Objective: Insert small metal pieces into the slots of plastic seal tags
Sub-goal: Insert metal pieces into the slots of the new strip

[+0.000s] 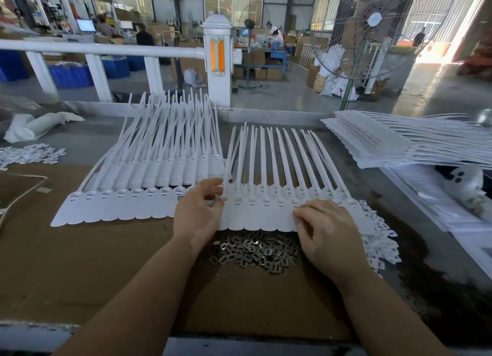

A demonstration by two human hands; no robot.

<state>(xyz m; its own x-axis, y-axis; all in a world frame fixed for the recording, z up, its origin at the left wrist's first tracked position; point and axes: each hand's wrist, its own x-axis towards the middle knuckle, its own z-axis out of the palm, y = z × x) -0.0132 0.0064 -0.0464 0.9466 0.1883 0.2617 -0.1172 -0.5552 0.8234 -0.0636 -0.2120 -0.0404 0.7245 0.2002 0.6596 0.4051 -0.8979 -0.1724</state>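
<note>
cardboard-covered bench, factory hall, standing fan

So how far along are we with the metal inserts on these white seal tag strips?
Hard to say what is done: the left row of white plastic tags, with more stacked on it, lies aside, its slots too small to read. In hand: both the left hand and right hand grip the middle tag strip. Left: the pile of small metal pieces and the stacked strips at right.
</note>
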